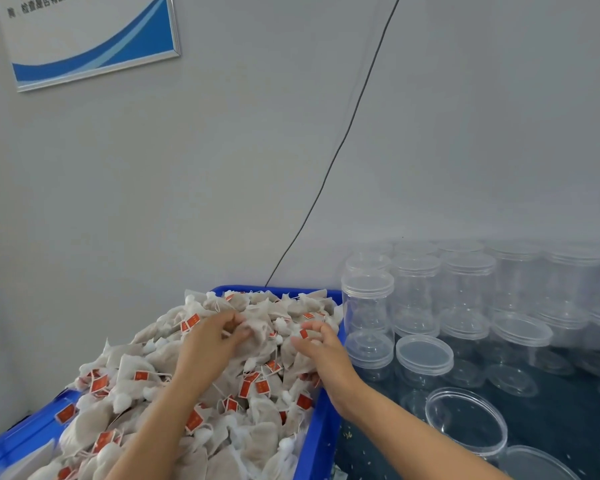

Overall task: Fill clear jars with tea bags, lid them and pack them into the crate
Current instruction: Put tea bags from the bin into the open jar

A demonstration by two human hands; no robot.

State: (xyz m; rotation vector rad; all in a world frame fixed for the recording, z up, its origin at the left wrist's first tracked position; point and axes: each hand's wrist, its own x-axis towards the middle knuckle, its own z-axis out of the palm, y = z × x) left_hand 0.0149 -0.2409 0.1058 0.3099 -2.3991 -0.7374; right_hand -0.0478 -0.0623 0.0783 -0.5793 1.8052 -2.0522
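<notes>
Our left hand (210, 344) reaching forward, fingers curled pinching tea bags (257, 400), our right hand (321, 355) likewise grasping bags, pale pouches with red tags heaped in the blue crate (321, 431), clear jars (416, 296) beside it

Blue plastic crate (321, 427) cut off at bottom and left edges. Framed blue-and-white wall notice (90, 32) cropped at top, text unreadable. Rear clear plastic jars (568, 271) blurred, count indeterminable. Red tag print illegible.

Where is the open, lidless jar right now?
In the head view, the open jar stands low on the right, on the dark table, beside the blue bin of tea bags.
</notes>
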